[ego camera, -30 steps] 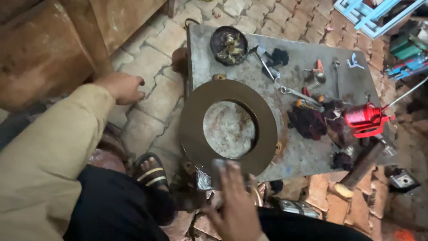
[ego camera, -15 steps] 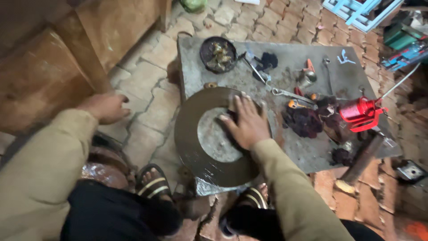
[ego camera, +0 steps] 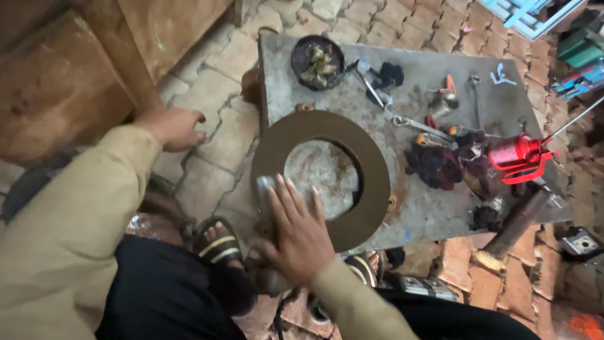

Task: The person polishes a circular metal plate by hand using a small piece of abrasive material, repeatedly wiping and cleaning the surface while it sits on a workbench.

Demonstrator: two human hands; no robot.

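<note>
The person sits low over a grey metal slab (ego camera: 440, 214) laid on the brick paving. A wide, flat brown ring (ego camera: 377, 170) lies on the slab's near left part, its near-left edge running out past the slab's edge, bare metal showing through its round hole. The right hand (ego camera: 296, 233) lies flat on the ring's near edge, fingers spread and pointing away; a small shiny metal piece (ego camera: 264, 184) sits at its fingertips, but I cannot tell whether the hand pinches it or only touches it. The left hand (ego camera: 173, 128) is well apart, off the slab, fingers loosely curled and resting on the brick paving (ego camera: 214, 94) beside a wooden board (ego camera: 56, 94); it holds nothing.

Beyond the ring stands 1 dark round dish (ego camera: 318, 61) of small parts. To the right the slab is crowded: a spanner (ego camera: 418, 126), a dark greasy rag (ego camera: 434, 165) and a red oil can (ego camera: 519, 154) with a long thin spout. A hammer (ego camera: 509, 230) leans against the slab's near right edge. 2 sandalled feet show below, the left one (ego camera: 217, 242) just beside the right hand.
</note>
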